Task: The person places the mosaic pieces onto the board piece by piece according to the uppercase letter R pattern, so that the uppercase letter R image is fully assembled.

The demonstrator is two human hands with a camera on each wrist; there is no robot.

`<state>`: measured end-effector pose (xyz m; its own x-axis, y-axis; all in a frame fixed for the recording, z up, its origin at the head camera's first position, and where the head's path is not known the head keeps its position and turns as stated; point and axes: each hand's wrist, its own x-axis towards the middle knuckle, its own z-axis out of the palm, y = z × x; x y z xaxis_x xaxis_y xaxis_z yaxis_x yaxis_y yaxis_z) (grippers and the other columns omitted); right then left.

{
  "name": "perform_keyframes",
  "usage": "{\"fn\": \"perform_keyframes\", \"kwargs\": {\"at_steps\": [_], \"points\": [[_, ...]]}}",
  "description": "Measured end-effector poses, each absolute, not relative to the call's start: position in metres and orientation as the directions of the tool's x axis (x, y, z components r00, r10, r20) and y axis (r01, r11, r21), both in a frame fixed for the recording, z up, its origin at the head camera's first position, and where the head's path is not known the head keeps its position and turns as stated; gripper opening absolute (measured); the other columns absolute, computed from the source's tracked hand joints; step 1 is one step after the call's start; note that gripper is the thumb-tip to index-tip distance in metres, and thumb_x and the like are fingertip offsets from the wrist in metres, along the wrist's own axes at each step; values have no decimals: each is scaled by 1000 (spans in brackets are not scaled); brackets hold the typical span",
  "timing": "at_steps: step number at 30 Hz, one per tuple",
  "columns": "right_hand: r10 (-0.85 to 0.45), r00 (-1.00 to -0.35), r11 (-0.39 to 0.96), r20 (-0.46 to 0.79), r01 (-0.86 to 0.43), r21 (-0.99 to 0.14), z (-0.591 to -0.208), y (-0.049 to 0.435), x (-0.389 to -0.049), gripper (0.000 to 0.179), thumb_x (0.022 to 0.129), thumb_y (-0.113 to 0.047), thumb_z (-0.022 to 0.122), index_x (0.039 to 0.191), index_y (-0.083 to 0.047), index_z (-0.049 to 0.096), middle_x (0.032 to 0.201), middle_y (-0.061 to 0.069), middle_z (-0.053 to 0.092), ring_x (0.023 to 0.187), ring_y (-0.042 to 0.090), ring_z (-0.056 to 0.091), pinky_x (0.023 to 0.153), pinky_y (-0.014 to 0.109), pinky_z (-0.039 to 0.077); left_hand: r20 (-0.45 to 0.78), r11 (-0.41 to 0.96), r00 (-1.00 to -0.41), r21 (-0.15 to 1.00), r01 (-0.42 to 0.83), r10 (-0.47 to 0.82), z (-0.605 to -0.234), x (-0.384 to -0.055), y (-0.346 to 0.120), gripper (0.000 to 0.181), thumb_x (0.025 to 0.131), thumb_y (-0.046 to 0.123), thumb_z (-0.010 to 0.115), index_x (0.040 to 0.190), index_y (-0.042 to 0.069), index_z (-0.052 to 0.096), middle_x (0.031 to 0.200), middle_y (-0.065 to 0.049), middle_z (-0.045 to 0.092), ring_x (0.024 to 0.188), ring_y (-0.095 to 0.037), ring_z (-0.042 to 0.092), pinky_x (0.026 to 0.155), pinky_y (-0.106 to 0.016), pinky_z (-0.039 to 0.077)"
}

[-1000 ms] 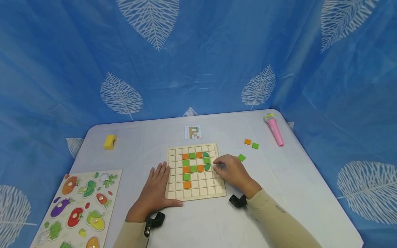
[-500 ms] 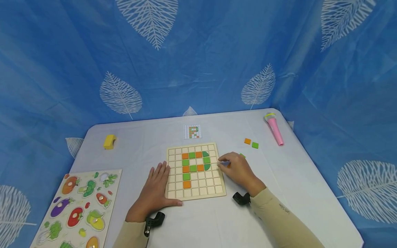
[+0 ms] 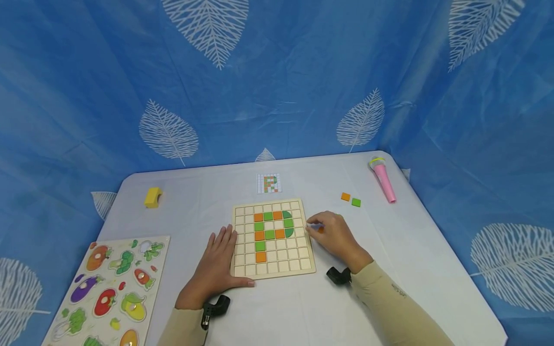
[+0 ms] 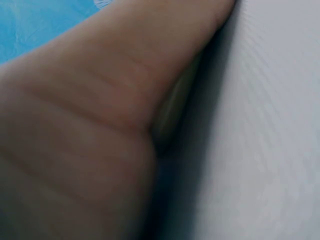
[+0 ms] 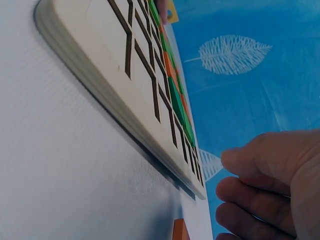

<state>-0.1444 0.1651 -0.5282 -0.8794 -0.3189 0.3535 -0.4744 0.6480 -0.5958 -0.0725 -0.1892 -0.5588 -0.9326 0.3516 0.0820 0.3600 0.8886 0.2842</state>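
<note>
My left hand (image 3: 221, 262) lies spread with its fingers along the left edge of a wooden grid board (image 3: 242, 269) and its thumb near the front edge. On the board, orange and green tiles (image 3: 270, 234) form a P shape, with dark green rounded pieces (image 3: 288, 232) at its right corners. Just off the board's right edge is my right hand (image 3: 333, 233), its fingers loosely bent, thumb and fingertips apart. Nothing shows between them in the right wrist view. An orange tile (image 5: 180, 230) lies on the table beneath that hand. The left wrist view shows mostly a blurred palm (image 4: 100, 115).
A printed pattern card (image 3: 269, 183) lies behind the board. Further right are a loose orange tile (image 3: 346, 197), a green tile (image 3: 356, 203) and a pink toy microphone (image 3: 384, 182). Leftward are a yellow block (image 3: 153, 197) and a vegetable puzzle board (image 3: 93, 262).
My right hand has drawn back rightward from beside the rounded pieces to just off the board's edge. It now covers the spot of the nearer green tile. My left hand stays put.
</note>
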Motion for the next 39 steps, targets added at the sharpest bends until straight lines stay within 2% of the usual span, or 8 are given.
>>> {"fn": "perform_keyframes", "kwargs": {"at_steps": [14,32,39], "points": [[-298,-876,650,380,-477,-591,-531,176,-146,16,87,-6,88,100,-3,80,99,5,76,96,22,72,82,42,60,65,892,-935,283,351,348,-556,-72,-188,153,60,102,61,165,-4,26,172,-21,16,159,-37,10,125,-58,6],[-268,-892,669,364,-444,-596,-534,191,-147,18,87,-7,87,103,-2,80,102,7,76,102,27,71,89,48,58,95,890,-934,284,357,345,-559,-72,-187,151,59,98,69,163,-5,29,171,-23,20,158,-39,14,125,-59,10],[-252,-892,677,375,-439,-590,-535,196,-148,18,87,-7,87,103,-1,80,101,8,76,101,28,71,89,49,58,80,894,-936,278,352,344,-559,-72,-187,152,59,99,67,164,-4,28,172,-22,18,158,-38,12,125,-58,9]]}}
